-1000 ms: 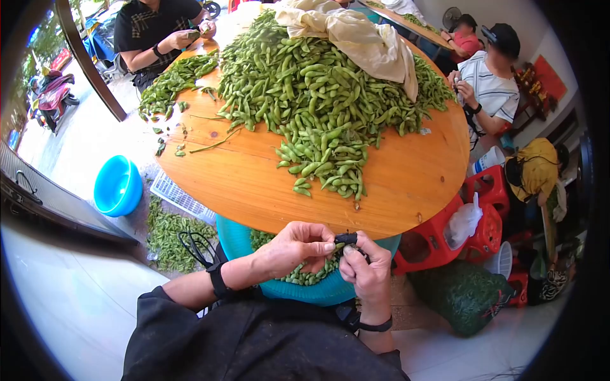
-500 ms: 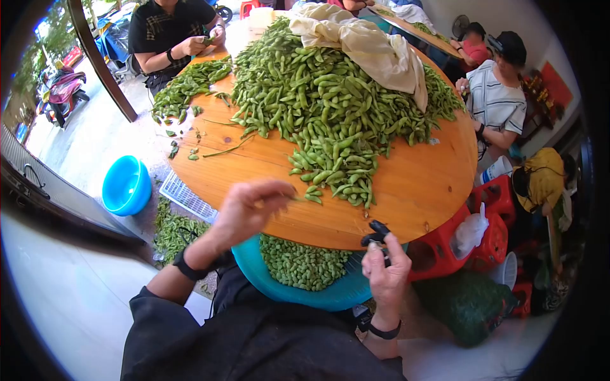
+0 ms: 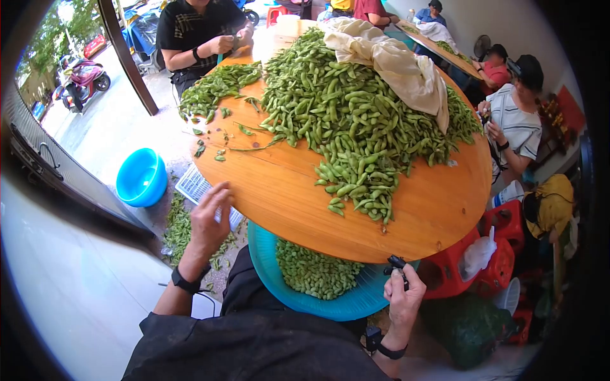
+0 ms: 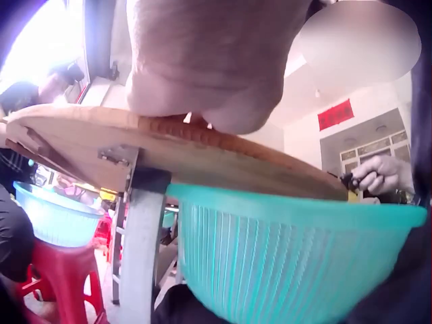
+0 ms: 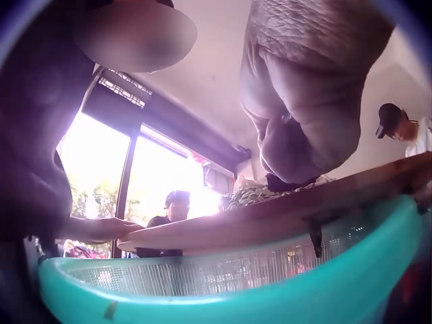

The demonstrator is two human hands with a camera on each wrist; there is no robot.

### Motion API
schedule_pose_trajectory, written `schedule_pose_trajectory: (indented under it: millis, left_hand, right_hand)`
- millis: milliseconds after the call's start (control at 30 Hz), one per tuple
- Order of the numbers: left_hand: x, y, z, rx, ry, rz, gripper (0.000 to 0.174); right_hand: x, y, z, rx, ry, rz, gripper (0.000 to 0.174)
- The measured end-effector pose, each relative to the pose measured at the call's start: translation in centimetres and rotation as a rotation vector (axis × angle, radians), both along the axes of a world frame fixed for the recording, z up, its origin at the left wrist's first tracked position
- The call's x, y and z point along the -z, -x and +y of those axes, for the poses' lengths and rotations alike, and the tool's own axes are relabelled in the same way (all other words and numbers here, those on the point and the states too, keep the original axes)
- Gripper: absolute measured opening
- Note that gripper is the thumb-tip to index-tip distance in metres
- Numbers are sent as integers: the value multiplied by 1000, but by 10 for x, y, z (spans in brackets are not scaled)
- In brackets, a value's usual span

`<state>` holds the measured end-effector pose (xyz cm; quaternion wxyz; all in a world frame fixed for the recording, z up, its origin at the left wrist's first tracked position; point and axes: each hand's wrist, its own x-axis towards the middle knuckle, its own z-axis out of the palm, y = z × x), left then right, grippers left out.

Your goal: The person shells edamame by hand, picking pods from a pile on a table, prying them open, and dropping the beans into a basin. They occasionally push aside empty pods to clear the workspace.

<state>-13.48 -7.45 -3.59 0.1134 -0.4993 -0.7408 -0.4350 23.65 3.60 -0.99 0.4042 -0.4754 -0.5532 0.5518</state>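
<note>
A tall heap of green pods [image 3: 356, 101] covers the far half of the round wooden table [image 3: 279, 184]. My left hand [image 3: 208, 222] is at the table's left edge, its fingers loosely bent with nothing seen between them. Over the near right edge, my right hand [image 3: 404, 297] grips a small black object [image 3: 397, 261], its fingers curled; what it is cannot be told. Below the edge, between the hands, a teal basket [image 3: 259, 267] holds shelled green beans [image 3: 314, 270]. The right wrist view shows the basket's rim [image 5: 202, 307] under the table.
A blue basin [image 3: 141, 178], a white crate [image 3: 192, 184] and scattered pods [image 3: 180, 222] are on the floor at left. Red stools [image 3: 495, 263] and a dark green sack [image 3: 467, 327] stand at right. People sit around the table; a cream cloth [image 3: 397, 60] lies over the heap.
My left hand has parted from the right, passed over the table near the pods and moved left to the edge. The right hand keeps the black object. The view has shifted.
</note>
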Motion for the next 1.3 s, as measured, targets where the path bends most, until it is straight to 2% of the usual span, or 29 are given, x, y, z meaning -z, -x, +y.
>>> schedule_pose_trajectory:
  millis: [33, 67, 133, 200, 267, 333, 367, 433, 667, 733, 767, 833, 867, 933, 967, 1033, 1133, 1200, 1300]
  left_hand:
    - [-8, 4, 1, -90, -49, 72, 12]
    - [-14, 10, 3, -108, -30, 70, 14]
    - [-38, -1, 19, -40, -13, -70, 15]
    - [-60, -30, 45, 195, 0, -59, 17]
    - [-60, -55, 71, 503, 83, -129, 18]
    - [-52, -75, 94, 629, 122, -160, 18]
    - [-44, -79, 105, 630, 122, -161, 18]
    - [-31, -83, 119, 646, 194, 50, 17]
    - [-20, -81, 116, 611, 181, 156, 17]
    - [-25, -85, 114, 609, 39, 52, 13]
    - [-34, -89, 109, 617, 40, 49, 13]
    - [-63, -105, 97, 760, 316, -771, 8]
    - [-57, -111, 96, 770, 317, -776, 8]
    - [-44, -125, 90, 926, 209, -1318, 11]
    - [-43, -131, 88, 940, 196, -1380, 10]
    - [-36, -139, 87, 959, 158, -1379, 10]
    - [-30, -146, 84, 916, 128, -1295, 14]
    - [-29, -150, 83, 859, 36, -929, 19]
    - [-25, -149, 82, 864, 73, -993, 22]
  right_hand:
    - [0, 0, 1, 1, -27, 8, 21]
    - [0, 0, 2, 9, -30, 8, 21]
    - [0, 0, 2, -9, -7, 10, 18]
    - [2, 3, 2, -20, -20, 11, 16]
    - [0, 6, 0, -37, -32, 9, 15]
    - [-4, 8, 0, -64, -38, -20, 16]
    - [-2, 6, 0, -58, -51, -21, 16]
    - [-3, 3, 1, -52, -53, -16, 16]
    - [2, 6, 2, -72, -41, -1, 15]
    - [-5, 16, 3, -86, -63, -24, 17]
    - [-15, 22, 2, -106, 7, 55, 17]
    - [-23, 31, 2, -173, 126, 193, 24]
    - [-29, 37, 2, -217, 157, 251, 26]
    - [-29, 46, 5, -276, 225, 372, 24]
    - [-27, 50, 5, -270, 223, 370, 24]
    - [-23, 54, 5, -311, 295, 470, 17]
    - [-23, 53, 4, -292, 304, 465, 13]
    - [-21, 51, 3, -285, 309, 461, 12]
    - [-18, 49, 3, -294, 320, 477, 12]
